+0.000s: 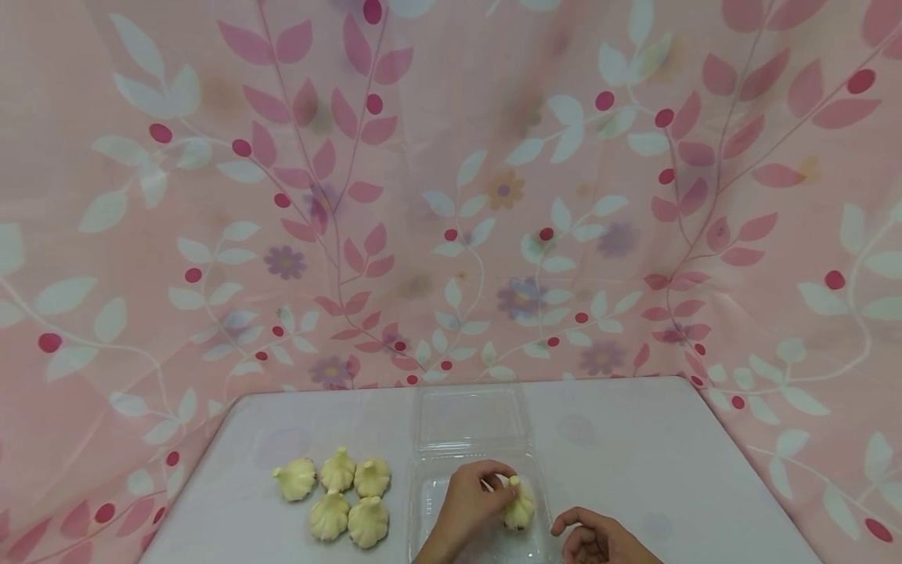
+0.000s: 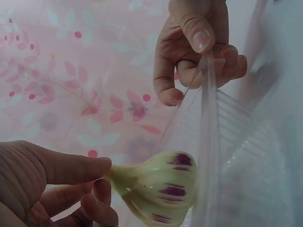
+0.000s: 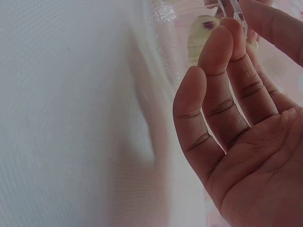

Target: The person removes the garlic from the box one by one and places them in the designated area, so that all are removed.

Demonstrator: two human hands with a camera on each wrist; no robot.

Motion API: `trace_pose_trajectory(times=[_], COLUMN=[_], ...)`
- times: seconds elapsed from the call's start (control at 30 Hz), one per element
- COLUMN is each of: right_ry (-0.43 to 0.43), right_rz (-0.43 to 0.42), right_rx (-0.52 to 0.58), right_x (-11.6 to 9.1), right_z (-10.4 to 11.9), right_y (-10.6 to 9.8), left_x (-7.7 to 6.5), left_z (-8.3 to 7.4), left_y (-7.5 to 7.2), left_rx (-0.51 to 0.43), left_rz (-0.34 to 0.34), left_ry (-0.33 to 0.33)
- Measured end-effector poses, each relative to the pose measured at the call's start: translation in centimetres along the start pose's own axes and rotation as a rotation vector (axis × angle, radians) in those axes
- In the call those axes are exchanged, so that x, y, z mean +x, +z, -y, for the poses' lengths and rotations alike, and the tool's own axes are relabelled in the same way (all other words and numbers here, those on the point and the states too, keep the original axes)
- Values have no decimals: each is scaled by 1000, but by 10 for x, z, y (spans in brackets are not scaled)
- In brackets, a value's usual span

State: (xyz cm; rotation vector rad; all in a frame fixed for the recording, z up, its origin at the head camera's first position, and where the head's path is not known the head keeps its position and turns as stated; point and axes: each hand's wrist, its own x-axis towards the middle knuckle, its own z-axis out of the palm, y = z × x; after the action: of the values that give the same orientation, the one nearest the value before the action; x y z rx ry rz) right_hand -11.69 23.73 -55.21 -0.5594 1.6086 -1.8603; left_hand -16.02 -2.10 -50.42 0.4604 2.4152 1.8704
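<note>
My left hand (image 1: 470,501) pinches a pale garlic bulb (image 1: 518,505) by its stem, between thumb and fingers. Purple streaks mark the bulb's side in the left wrist view. Below it is the clear plastic container (image 1: 431,501), its hinged lid (image 1: 470,419) laid back, away from me. At the container's near right edge is my right hand (image 2: 196,56), thumb and curled fingers pinching the rim. The right wrist view shows its fingers (image 3: 215,90) bent beside the clear plastic, with part of the bulb behind them. Whether the bulb touches the container cannot be told.
Several more garlic bulbs (image 1: 330,515) lie in two loose rows left of the container. They rest on a white-covered table (image 1: 634,446). A pink leaf-patterned cloth (image 1: 451,196) hangs behind and at both sides.
</note>
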Motion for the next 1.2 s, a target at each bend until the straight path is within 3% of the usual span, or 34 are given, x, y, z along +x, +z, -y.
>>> trace_pose_trajectory(times=[0.3, 0.87, 1.2], right_ry=[4, 18, 31], right_rz=[-1, -9, -15], right_rx=[3, 3, 7], right_x=[-1, -1, -1], right_z=[0, -1, 2], right_y=[0, -1, 1], left_x=[1, -3, -6], left_z=[-9, -14, -16], left_y=[-12, -30, -42], left_rx=[63, 79, 17], left_rz=[-2, 25, 25], left_ry=[-21, -25, -20])
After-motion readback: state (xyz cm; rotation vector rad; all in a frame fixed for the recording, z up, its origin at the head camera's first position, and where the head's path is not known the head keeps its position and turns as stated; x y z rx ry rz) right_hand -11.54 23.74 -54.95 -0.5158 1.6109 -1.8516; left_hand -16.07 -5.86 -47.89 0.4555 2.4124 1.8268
